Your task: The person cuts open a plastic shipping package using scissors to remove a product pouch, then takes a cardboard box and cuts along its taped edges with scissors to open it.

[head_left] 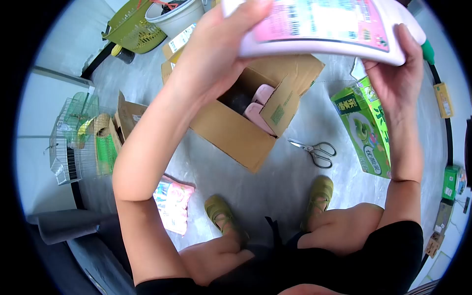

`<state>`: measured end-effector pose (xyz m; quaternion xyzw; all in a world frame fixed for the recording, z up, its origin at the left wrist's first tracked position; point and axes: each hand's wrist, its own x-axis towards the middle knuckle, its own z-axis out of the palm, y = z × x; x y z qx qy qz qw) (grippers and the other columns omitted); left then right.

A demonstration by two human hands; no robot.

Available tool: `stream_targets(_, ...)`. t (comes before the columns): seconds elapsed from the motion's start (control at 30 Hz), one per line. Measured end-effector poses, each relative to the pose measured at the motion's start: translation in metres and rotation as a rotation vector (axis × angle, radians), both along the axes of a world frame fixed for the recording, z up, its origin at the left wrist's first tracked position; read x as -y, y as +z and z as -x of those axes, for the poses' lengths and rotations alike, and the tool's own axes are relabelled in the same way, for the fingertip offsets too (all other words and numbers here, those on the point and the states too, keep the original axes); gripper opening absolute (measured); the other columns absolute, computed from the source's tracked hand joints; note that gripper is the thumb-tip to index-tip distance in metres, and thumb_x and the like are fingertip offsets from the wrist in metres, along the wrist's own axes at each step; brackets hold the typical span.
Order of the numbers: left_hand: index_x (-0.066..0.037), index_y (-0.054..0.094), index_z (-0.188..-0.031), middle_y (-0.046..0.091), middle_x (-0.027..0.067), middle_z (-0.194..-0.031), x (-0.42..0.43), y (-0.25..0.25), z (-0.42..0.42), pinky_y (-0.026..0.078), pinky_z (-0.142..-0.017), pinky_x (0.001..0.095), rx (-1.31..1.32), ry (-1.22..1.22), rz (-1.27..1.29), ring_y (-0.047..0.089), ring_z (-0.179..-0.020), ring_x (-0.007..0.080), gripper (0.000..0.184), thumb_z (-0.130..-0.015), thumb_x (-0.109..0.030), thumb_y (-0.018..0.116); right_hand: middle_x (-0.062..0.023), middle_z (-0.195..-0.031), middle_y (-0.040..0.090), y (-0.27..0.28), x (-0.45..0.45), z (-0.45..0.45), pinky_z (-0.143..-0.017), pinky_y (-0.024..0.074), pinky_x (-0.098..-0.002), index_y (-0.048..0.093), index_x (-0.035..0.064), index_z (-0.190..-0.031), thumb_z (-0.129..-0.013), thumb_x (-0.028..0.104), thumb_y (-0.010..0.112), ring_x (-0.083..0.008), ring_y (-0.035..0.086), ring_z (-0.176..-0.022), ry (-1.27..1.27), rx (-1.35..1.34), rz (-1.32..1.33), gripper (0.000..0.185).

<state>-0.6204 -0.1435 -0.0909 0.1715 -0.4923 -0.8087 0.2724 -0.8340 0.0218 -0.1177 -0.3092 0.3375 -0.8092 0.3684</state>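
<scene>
A large pale pink bottle [324, 46] with a printed pink label lies sideways across the top of the view, held up between both hands. My left hand [221, 44] grips its left end. Around its right end, near a green part [427, 52], are the fingers of my right hand [400, 73]. Below the bottle stands an open cardboard box [236, 132] with its flaps out. Inside the box are pink items [255, 115] and something dark that I cannot make out.
Scissors [317, 151] lie on the floor [275, 196] right of the box. Beyond them stands a green carton [366, 132]. A pink packet [173, 204] lies by my left foot. At the left is a wire cage [73, 142]; a green basket [135, 27] and white bucket [179, 18] stand behind.
</scene>
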Motion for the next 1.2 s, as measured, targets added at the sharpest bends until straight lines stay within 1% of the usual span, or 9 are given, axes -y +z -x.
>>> stream_targets(0.07,0.004,0.046,-0.131,0.06,0.013,-0.118,0.026,-0.027,0.008,0.052,-0.086,0.0323,-0.065,-0.157,0.314,0.06,-0.103,0.0186,0.045,-0.096,-0.022,0.057,-0.0179,-0.121,0.06,0.003,-0.001,0.024,-0.1,0.0496,-0.0426,0.047,-0.003,-0.127,-0.091,0.023,0.063,-0.027,0.06,-0.113,-0.13,0.004,-0.017,0.048)
stream_targets(0.17,-0.004,0.059,-0.115,0.065,0.004,-0.105,0.053,-0.05,-0.009,0.051,-0.081,0.0314,0.296,0.109,1.28,0.063,-0.089,0.0177,0.028,-0.093,-0.022,0.063,-0.0192,-0.119,0.06,0.001,0.0,0.057,-0.102,0.0478,-0.0426,0.047,-0.0065,-0.125,-0.089,0.02,0.065,-0.0269,0.06,-0.112,-0.387,-0.076,-0.076,0.048)
stream_targets(0.3,-0.006,0.06,-0.11,0.065,0.0097,-0.1,0.048,-0.083,-0.027,0.051,-0.077,0.0355,0.775,-0.344,1.216,0.064,-0.095,0.0257,0.028,-0.086,-0.018,0.065,-0.0165,-0.116,0.061,-0.047,0.023,0.115,-0.09,0.0536,-0.04,0.05,-0.0073,-0.123,-0.083,0.025,0.073,-0.0247,0.064,-0.102,-0.788,-0.464,-0.292,0.056)
stream_targets(0.4,-0.009,0.058,-0.112,0.061,0.0103,-0.107,0.029,-0.12,-0.029,0.052,-0.078,0.0376,0.466,-0.439,1.451,0.063,-0.098,0.0296,0.026,-0.087,-0.015,0.061,-0.0147,-0.106,0.065,-0.109,0.047,0.144,-0.078,0.0547,-0.0359,0.056,-0.0055,-0.118,-0.078,0.031,0.077,-0.0234,0.066,-0.093,-0.759,-0.824,-0.557,0.059)
stream_targets(0.57,-0.009,0.055,-0.118,0.057,0.0112,-0.11,0.026,-0.115,-0.022,0.051,-0.082,0.0392,0.527,-0.479,1.576,0.061,-0.098,0.0309,0.031,-0.087,-0.01,0.055,-0.0186,-0.104,0.068,-0.199,0.096,0.15,-0.082,0.053,-0.0378,0.055,-0.0025,-0.119,-0.071,0.047,0.072,-0.0299,0.068,-0.093,-0.595,-1.137,-1.084,0.071)
stream_targets(0.7,-0.004,0.055,-0.117,0.058,0.0096,-0.107,0.022,-0.119,-0.019,0.052,-0.08,0.0377,0.368,-0.365,1.563,0.06,-0.098,0.0265,0.033,-0.085,-0.011,0.055,-0.0228,-0.106,0.068,-0.23,0.114,0.15,-0.089,0.0507,-0.0407,0.05,-0.0029,-0.123,-0.071,0.046,0.071,-0.0371,0.066,-0.099,-0.561,-1.193,-1.093,0.075)
stream_targets(0.8,-0.001,0.055,-0.111,0.06,0.0076,-0.103,0.031,-0.12,-0.017,0.053,-0.078,0.0347,0.178,-0.445,1.999,0.059,-0.1,0.0227,0.029,-0.084,-0.011,0.056,-0.0227,-0.106,0.068,-0.242,0.114,0.157,-0.091,0.0497,-0.0407,0.042,-0.0043,-0.129,-0.072,0.047,0.072,-0.0367,0.065,-0.102,-0.496,-1.218,-1.143,0.082)
stream_targets(0.97,-0.001,0.056,-0.102,0.061,0.0091,-0.097,0.03,-0.119,-0.011,0.053,-0.075,0.0329,0.399,-0.616,1.96,0.062,-0.092,0.0226,0.029,-0.079,-0.016,0.064,-0.0225,-0.115,0.065,-0.23,0.095,0.137,-0.094,0.0479,-0.0406,0.035,-0.0052,-0.135,-0.072,0.046,0.077,-0.035,0.063,-0.108,-0.363,-1.047,-1.086,0.091)
stream_targets(1.2,0.0,0.057,-0.098,0.061,0.0126,-0.096,0.01,-0.092,0.001,0.053,-0.074,0.0311,0.681,-0.702,1.929,0.063,-0.092,0.0255,0.031,-0.076,-0.02,0.068,-0.0215,-0.124,0.059,-0.23,0.049,0.145,-0.093,0.0481,-0.0378,0.038,-0.0012,-0.139,-0.075,0.042,0.077,-0.0315,0.059,-0.113,-0.574,-0.971,-1.186,0.087)
